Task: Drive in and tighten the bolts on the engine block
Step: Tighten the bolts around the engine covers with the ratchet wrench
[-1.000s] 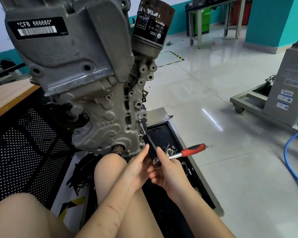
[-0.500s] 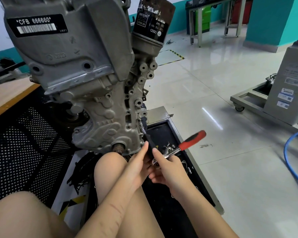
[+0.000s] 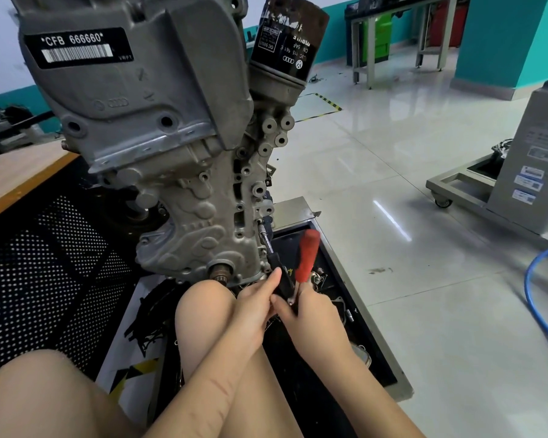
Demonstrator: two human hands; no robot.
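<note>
Between both hands, low against the engine block (image 3: 171, 191), sits a ratchet (image 3: 298, 279). Left hand (image 3: 253, 308) fingers (image 3: 274, 276) curl around the black extension bar (image 3: 277, 267), thumb laid along it. Right hand (image 3: 314, 317) fingers wrap the ratchet's head end, and its red handle (image 3: 307, 256) stands up just above them. Beyond the fingers the extension runs up to a socket (image 3: 263, 232) seated on the block's lower right edge; the bolt itself is hidden. Under the hands lies a black parts tray (image 3: 377, 352) on the floor (image 3: 424, 279).
</note>
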